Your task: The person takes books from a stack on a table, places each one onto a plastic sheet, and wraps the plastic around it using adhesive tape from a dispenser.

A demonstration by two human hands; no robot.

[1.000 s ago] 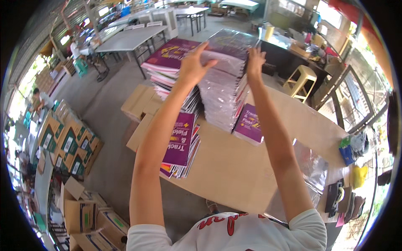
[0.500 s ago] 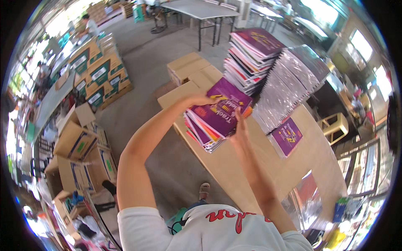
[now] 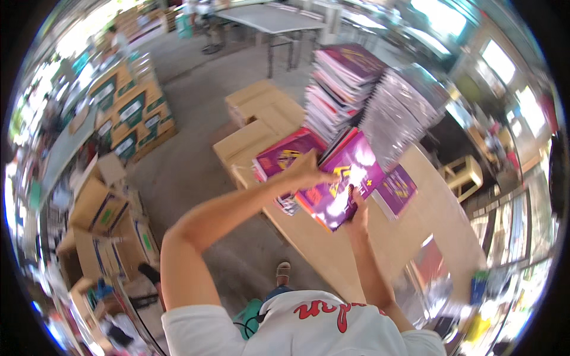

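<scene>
My right hand grips the near edge of a bundle of purple books and holds it tilted up off the wooden table. My left hand lies on the bundle's left edge, fingers curled over it. Under and to the left of it lies a low pile of purple books. Behind stand a tall stack of purple books and a tall stack of plastic-wrapped bundles. A single purple book lies flat on the table to the right.
Closed cardboard boxes sit on the floor beside the table's left end. More boxes, some open, line the left side. A grey folding table stands at the back, a pale stool at the right.
Both hands came down from the tall wrapped stack to the low purple pile. Since half a second ago the purple bundle has been lifted and tilted up off that pile.
</scene>
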